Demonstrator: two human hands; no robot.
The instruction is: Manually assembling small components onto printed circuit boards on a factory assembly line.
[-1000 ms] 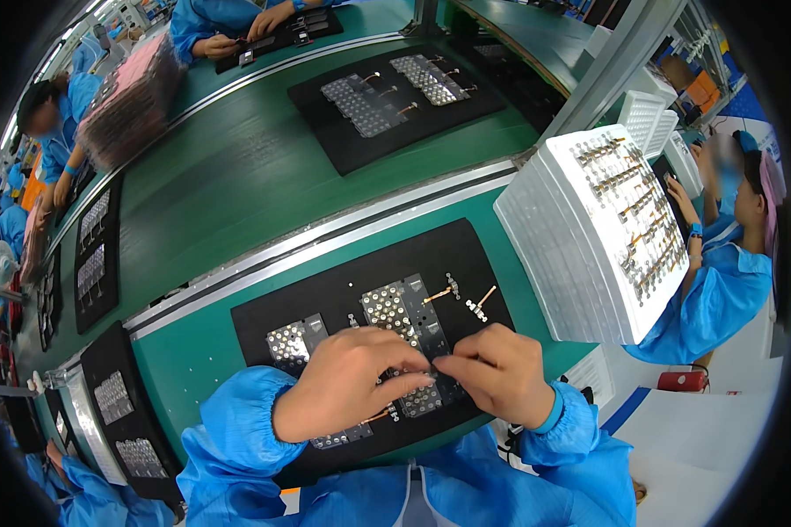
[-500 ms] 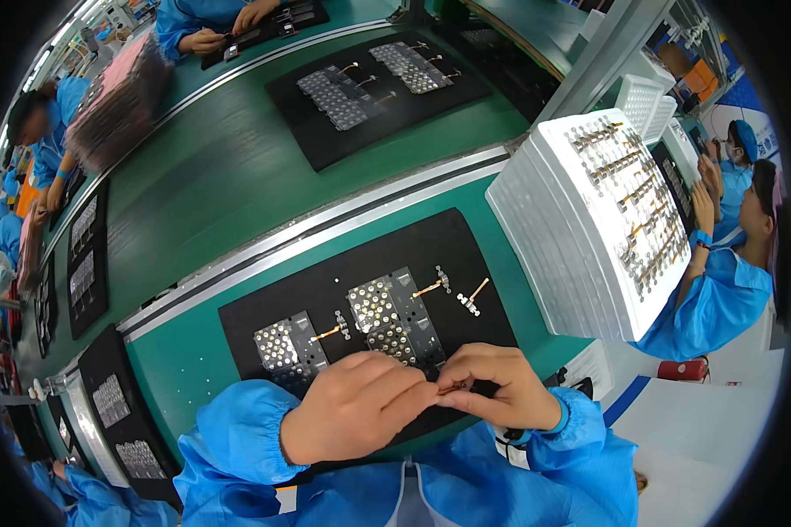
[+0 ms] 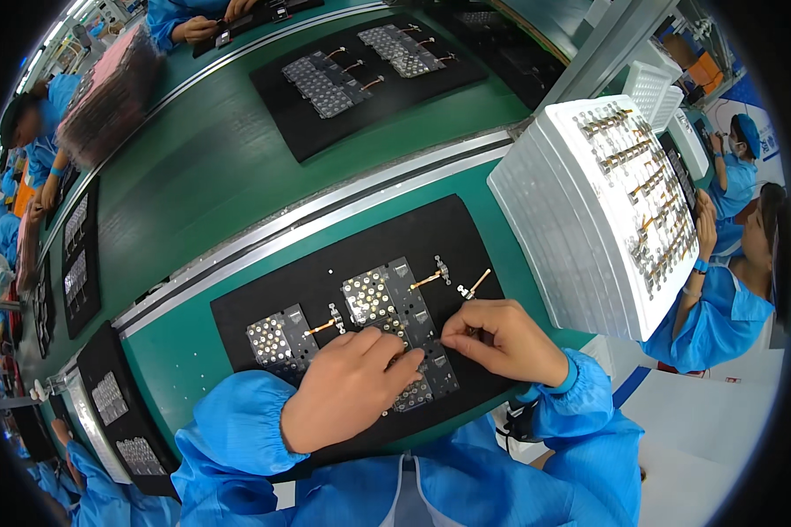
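Perforated dark circuit boards with rows of round metal contacts lie on a black mat [image 3: 237, 303] in front of me. My left hand [image 3: 347, 391] is curled over the lower part of the right board [image 3: 417, 303]; its fingertips are hidden beneath it. At that board's right edge, my right hand [image 3: 510, 342] pinches thumb and forefinger on a small flex cable [image 3: 475, 333], mostly hidden by the fingers. The left board [image 3: 277, 338] lies beside my left hand. Orange flex strips with silver ends extend from both boards, and a loose flex strip [image 3: 476, 285] lies above my right hand.
A tall stack of white plastic trays [image 3: 554, 228], holding rows of flex strips, stands at the right. Across a metal rail [image 3: 325, 206] runs a green belt [image 3: 211, 162] with another black mat of boards [image 3: 325, 83]. Co-workers in blue sit left, right and beyond.
My hands have moved apart from where they met over the mat's near edge. The right one has gone up to the board's edge; the left has shifted slightly over the board.
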